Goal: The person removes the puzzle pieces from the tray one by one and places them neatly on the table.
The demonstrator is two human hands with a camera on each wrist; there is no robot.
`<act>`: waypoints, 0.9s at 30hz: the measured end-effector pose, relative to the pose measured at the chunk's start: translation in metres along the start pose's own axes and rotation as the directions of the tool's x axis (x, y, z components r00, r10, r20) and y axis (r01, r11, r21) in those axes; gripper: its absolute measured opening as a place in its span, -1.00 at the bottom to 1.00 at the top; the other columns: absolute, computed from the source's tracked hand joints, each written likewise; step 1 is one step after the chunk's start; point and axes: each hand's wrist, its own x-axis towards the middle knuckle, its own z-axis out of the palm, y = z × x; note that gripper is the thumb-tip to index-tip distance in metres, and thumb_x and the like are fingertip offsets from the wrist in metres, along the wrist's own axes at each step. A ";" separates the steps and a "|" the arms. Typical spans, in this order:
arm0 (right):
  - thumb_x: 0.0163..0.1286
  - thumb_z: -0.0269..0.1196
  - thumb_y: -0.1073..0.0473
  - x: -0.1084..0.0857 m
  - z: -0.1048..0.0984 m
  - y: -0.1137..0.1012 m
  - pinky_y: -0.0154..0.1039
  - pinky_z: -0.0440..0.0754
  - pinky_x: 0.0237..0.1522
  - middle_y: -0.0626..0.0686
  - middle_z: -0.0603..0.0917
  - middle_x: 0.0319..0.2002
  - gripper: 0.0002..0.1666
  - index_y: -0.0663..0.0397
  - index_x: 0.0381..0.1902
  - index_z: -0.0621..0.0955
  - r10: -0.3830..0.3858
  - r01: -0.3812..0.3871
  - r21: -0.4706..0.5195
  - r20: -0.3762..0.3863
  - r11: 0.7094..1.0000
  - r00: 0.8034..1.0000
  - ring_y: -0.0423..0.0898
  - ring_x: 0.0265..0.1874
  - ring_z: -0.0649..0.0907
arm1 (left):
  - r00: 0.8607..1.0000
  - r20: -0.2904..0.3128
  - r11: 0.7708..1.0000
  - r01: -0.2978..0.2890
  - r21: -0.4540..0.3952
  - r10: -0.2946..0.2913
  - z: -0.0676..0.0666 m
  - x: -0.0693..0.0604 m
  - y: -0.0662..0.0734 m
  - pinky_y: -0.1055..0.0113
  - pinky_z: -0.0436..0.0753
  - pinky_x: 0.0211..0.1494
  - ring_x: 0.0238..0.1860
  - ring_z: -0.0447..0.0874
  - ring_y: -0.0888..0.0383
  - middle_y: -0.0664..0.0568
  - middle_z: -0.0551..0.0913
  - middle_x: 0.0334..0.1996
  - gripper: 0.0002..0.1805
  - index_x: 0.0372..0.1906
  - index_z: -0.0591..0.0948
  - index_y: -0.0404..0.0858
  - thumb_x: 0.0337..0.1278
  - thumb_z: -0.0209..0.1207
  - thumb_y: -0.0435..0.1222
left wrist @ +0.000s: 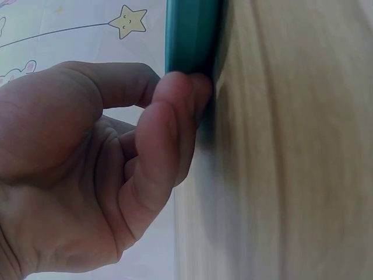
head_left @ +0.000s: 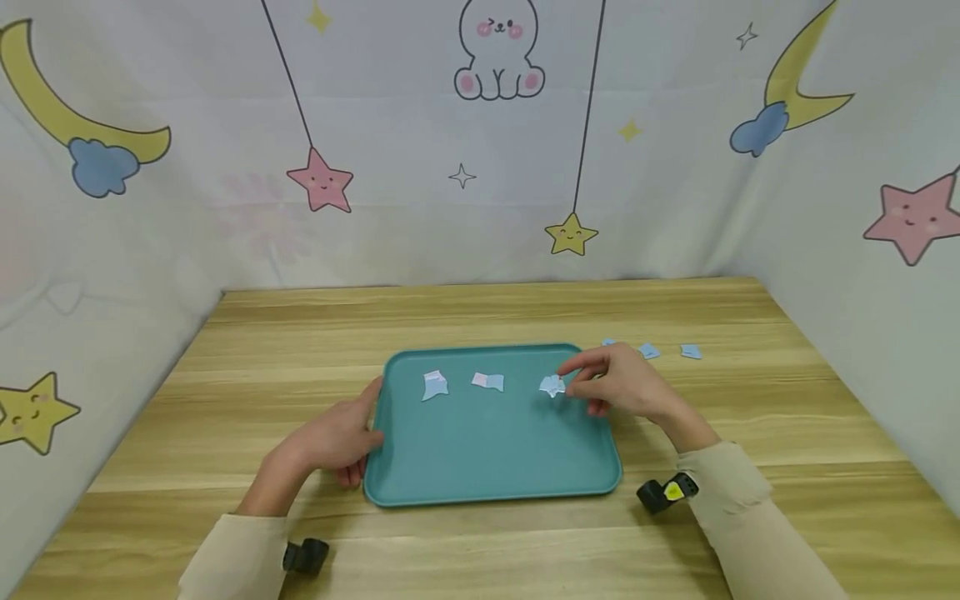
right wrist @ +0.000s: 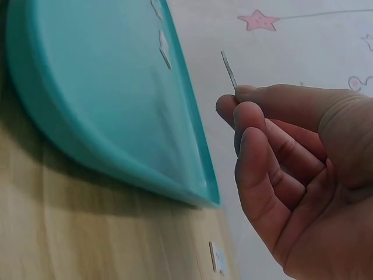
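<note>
A thin puzzle piece, light blue and white, is pinched between the thumb and fingertips of my right hand above the tray's right part. Edge-on, the same piece looks like a thin strip in the right wrist view. My left hand grips the left edge of the teal tray, thumb at the rim and fingers curled against the outer side. Inside the tray lie a pink-and-blue puzzle piece group at left and another pink-and-blue group near the middle.
On the wooden table, beyond the tray's right side, lie blue puzzle pieces: one farthest right, one beside it, and one partly hidden behind my right hand. A patterned cloth stands around the table's back and sides.
</note>
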 end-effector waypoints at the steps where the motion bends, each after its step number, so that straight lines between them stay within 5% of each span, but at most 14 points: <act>1: 0.37 0.41 0.27 -0.001 -0.002 0.001 -0.21 0.76 -0.47 0.21 0.80 -0.32 -0.65 0.27 0.09 0.74 0.008 -0.008 0.000 -0.003 1.000 1.000 -0.09 -0.60 0.68 | 1.000 0.000 1.000 0.000 -0.002 0.000 0.000 0.000 0.000 0.21 0.70 -0.66 -0.80 0.61 0.18 -0.07 0.62 -0.74 -0.06 0.69 -0.28 -0.43 0.42 -0.01 -0.45; 27: 0.43 0.37 0.26 -0.018 -0.056 0.030 -0.20 0.78 -0.39 0.18 0.80 -0.32 -0.58 0.36 0.18 0.68 0.105 -0.105 0.018 0.027 0.994 0.994 -0.13 -0.55 0.68 | 1.000 0.001 1.000 -0.004 -0.004 0.004 0.000 -0.001 0.000 0.20 0.71 -0.64 -0.80 0.60 0.17 -0.09 0.61 -0.72 -0.05 0.69 -0.28 -0.43 0.42 0.00 -0.46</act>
